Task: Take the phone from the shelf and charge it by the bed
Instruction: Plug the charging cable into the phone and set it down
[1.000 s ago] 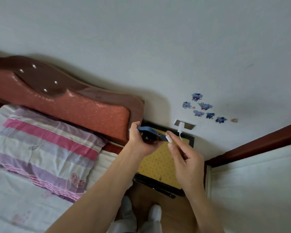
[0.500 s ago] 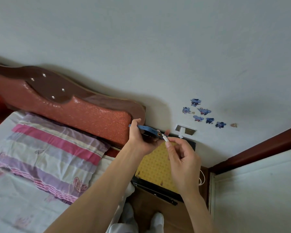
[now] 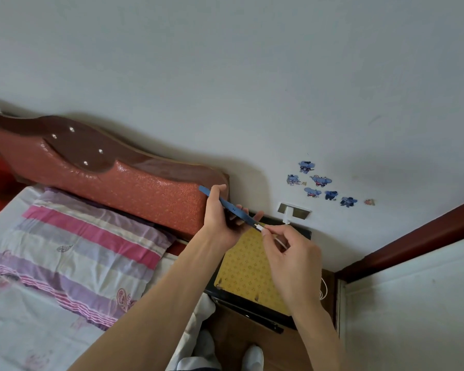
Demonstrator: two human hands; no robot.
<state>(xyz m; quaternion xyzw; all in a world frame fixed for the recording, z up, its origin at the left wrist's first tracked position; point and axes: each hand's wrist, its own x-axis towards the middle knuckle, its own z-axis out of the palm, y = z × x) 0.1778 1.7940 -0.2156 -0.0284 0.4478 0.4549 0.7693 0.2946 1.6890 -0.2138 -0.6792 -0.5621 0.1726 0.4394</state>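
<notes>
L hand (image 3: 220,220) grips the slim blue-cased phone (image 3: 229,207) edge-on, fingers wrapped under and thumb over the top, held in the air just in front of the red padded headboard (image 3: 134,188) w/ its dark brown top. Phone is tilted, upper end toward the headboard, lower end pointing down-right. R hand (image 3: 292,253) pinches the small white plug of the charging cable (image 3: 259,228) btwn thumb and forefinger; other fingers curled in. Plug tip touches the phone's lower end; can't tell if it's fully seated.

Vs 0.5 s ago: phone is tipped steeper and shows more of its long edge, and the plug sits right at the port end rather than just short of it. Vs 1 s ago, both hands are higher and nearer the wall.

White cable runs from the R hand's fingers; a white charger block (image 3: 287,214) sits in the metal wall socket plate (image 3: 302,211), above the black bedside counter w/ yellow patterned top (image 3: 241,269). More white cable loops at the counter's right edge (image 3: 324,290). Blue elephant stickers (image 3: 320,180) dot the wall above the socket. Striped pink-and-lilac pillow (image 3: 86,245) lies on the bed below the headboard. White slippers (image 3: 252,356) show at the bottom on the brown floor.
</notes>
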